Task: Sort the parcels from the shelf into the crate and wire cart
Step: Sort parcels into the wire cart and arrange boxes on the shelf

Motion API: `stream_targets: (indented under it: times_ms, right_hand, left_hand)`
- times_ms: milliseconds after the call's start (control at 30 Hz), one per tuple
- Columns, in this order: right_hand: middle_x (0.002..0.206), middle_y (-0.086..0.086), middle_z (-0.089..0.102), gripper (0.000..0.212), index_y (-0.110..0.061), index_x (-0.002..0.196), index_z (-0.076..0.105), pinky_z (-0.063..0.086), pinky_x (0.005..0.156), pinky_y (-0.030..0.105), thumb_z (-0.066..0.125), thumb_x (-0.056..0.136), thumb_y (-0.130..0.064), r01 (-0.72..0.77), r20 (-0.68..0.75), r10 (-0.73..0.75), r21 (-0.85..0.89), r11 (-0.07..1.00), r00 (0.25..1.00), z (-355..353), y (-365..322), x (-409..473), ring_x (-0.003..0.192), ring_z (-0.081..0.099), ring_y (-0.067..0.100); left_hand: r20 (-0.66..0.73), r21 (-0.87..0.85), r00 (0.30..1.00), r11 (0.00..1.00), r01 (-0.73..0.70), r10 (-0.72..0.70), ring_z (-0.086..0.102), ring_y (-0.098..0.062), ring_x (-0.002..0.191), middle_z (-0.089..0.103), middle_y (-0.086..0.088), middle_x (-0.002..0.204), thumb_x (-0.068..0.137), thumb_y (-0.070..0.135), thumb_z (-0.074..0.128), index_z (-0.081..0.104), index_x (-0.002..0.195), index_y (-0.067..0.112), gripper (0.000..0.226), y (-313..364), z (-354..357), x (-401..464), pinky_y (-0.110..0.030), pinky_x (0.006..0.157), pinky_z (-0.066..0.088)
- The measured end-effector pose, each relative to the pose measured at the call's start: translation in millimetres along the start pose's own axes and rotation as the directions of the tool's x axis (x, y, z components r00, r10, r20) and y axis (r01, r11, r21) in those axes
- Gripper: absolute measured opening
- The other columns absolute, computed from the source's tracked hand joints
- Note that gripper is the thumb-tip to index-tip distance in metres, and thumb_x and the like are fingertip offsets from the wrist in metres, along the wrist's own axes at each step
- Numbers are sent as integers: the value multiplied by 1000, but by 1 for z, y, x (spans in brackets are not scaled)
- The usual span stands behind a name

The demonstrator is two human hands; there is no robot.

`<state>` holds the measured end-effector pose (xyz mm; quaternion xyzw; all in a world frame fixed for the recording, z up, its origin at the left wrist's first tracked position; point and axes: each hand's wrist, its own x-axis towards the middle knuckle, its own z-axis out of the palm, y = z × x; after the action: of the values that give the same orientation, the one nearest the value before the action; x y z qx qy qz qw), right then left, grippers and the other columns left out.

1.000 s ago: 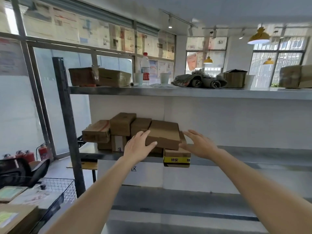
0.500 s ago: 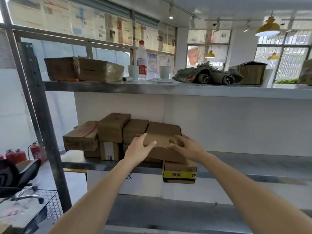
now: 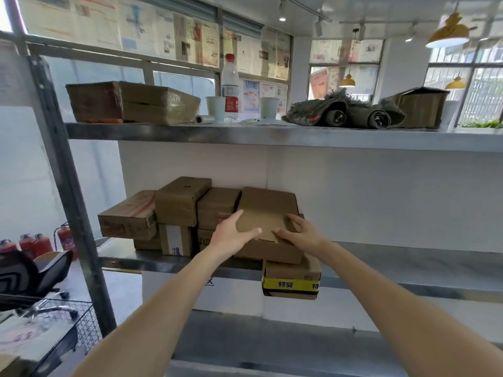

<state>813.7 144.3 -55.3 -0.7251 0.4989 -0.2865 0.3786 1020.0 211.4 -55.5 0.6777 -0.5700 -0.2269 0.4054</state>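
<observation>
Inspector: Left hand and right hand both grip the flat brown cardboard parcel, topmost on the metal shelf's stack.

Clerk: Progress?

Inspector: Early, I judge; several parcels remain shelved, black wire cart awaiting.

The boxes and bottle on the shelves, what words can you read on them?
"特安" twice, on the yellow tape round the box with yellow tape.
Water bottle label: too blurred to read.
Red print on the leftmost parcel: too blurred.
White sticker on the lower parcel: too small.
Newspapers on the windows: unreadable.
</observation>
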Motion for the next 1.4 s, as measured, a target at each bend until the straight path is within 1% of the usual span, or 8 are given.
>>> stream_targets:
  times_ms: [267, 533, 667, 867, 1033, 1133, 1267, 1400]
  right_hand:
    - [159, 6, 36, 87, -30, 158, 30, 47, 111, 47, 78, 86, -43, 87, 15, -88, 67, 994, 996, -34, 4, -29, 139, 45, 29]
    - [154, 5, 38, 88, -38, 157, 28, 58, 96, 40, 78, 85, -47, 158, 128, -169, 92, 983, 977, -58, -3, -75, 127, 54, 28]
    - [152, 1, 39, 91, -38, 158, 28, 57, 99, 42, 80, 84, -45, 220, 188, -245, 142, 965, 951, -49, -10, -108, 126, 55, 26]
    - [146, -5, 40, 94, -39, 158, 28, 57, 99, 41, 83, 83, -27, 294, 260, -371, 292, 910, 892, -14, -35, -149, 120, 55, 16]
    - [164, -2, 25, 92, -38, 160, 25, 42, 116, 47, 81, 86, -32, 387, 306, -454, 256, 886, 837, 33, -78, -174, 146, 36, 25]
    - [168, -2, 12, 80, -30, 161, 24, 29, 121, 43, 67, 95, -44, 421, 294, -495, 283, 862, 817, 65, -116, -204, 152, 24, 27]
    - [165, -3, 27, 81, -37, 160, 24, 31, 119, 48, 55, 92, -66, 309, 369, -530, 512, 801, 763, 104, -174, -246, 151, 29, 26]
    - [155, -11, 40, 87, -38, 161, 21, 43, 112, 55, 66, 89, -58, 204, 462, -548, 605, 769, 697, 146, -226, -278, 141, 43, 23]
  left_hand:
    - [-72, -145, 997, 989, -18, 8, 45, -13, 128, 47, 9, 138, 76, 40, 88, 23, 160, 27, 107, 33, 13, -42, -31, 108, 39]
    - [-185, -190, 978, 980, 61, -97, 41, -25, 140, 35, -1, 158, 61, 57, 92, 16, 161, 26, 130, 62, 16, -107, -49, 117, 37]
    - [-303, -234, 949, 972, 12, -85, 42, -16, 121, 28, 4, 136, 73, 45, 89, 30, 155, 28, 102, 63, 9, -155, -33, 105, 40]
    - [-405, -514, 904, 852, -101, -137, 61, -22, 120, 55, -3, 143, 94, 41, 69, 43, 143, 45, 56, 66, -29, -230, -43, 96, 57]
    - [-541, -486, 827, 859, -159, -152, 64, -19, 119, 64, 7, 131, 77, 35, 88, 50, 128, 54, 67, 65, -69, -287, -44, 95, 59]
    - [-593, -406, 791, 904, -132, -150, 64, -15, 118, 67, 15, 123, 71, 37, 91, 60, 134, 36, 70, 58, -94, -319, -40, 96, 58]
    - [-642, -332, 751, 939, -94, -152, 64, -13, 115, 66, 11, 127, 65, 35, 94, 55, 138, 39, 83, 42, -133, -353, -37, 94, 58]
    - [-662, -314, 737, 943, -106, -137, 69, -14, 108, 71, 8, 119, 74, 13, 89, 51, 125, 56, 76, 22, -173, -384, -32, 83, 61]
